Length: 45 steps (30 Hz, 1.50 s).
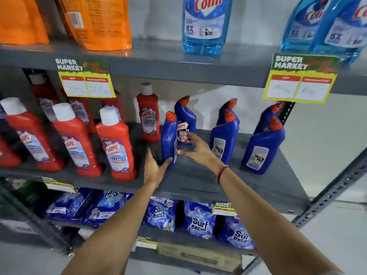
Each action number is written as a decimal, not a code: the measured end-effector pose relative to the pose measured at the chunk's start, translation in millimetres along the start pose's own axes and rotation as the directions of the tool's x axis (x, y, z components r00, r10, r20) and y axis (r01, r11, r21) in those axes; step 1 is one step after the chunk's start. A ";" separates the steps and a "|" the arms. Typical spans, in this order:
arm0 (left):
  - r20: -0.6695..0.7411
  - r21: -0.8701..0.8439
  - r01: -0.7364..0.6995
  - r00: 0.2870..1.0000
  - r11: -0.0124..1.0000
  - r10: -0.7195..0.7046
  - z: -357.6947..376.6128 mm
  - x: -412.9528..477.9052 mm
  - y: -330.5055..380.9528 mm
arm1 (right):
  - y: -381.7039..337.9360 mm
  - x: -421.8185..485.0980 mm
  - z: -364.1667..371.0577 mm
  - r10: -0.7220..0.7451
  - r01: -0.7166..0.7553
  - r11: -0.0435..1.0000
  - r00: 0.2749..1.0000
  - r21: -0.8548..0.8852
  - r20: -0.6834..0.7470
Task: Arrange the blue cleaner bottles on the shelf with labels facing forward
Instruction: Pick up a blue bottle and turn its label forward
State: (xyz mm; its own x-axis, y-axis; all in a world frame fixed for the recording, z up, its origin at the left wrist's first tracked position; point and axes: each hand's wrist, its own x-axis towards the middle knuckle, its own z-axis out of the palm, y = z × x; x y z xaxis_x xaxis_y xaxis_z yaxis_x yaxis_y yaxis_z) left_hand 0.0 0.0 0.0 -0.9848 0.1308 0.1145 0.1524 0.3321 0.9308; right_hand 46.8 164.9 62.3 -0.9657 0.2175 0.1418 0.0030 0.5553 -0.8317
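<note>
grey metal shelving unit (198, 62) with three tiers in view, standing against a pale wall (158, 16). perforated steel upright (327, 197) slanting along the right edge. light, plain floor (337, 155) to the right and beneath. soft even lighting, faint reflections on the top shelf surface.
</note>
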 end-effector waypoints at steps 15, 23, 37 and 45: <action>-0.064 -0.031 0.028 0.998 0.999 -0.030 40.4 24.3 -15.3 | 9.2 72.6 -1.6 -0.024 -0.091 0.967 0.896 0.238 0.443; 0.270 -0.204 -0.064 0.955 0.977 0.119 12.5 37.0 -1.2 | -13.5 66.2 -13.2 -0.177 0.078 0.950 0.932 0.304 0.316; 0.026 -0.338 -0.252 0.961 0.907 0.277 41.7 8.3 53.9 | -52.1 6.6 27.7 -0.345 0.195 0.917 0.826 -0.348 -0.447; 0.529 -0.306 0.219 0.848 0.927 -0.026 1.1 45.8 45.3 | -19.5 31.4 -29.0 -0.152 0.115 0.950 0.983 0.290 0.107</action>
State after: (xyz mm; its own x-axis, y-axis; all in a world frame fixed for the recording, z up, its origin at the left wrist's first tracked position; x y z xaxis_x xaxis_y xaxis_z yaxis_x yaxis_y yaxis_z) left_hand -38.1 22.0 47.0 -0.7951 0.5963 -0.1107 -0.1003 0.0508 0.9937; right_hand 23.9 184.2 98.5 -0.9772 0.0433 0.2077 -0.1834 0.3193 -0.9297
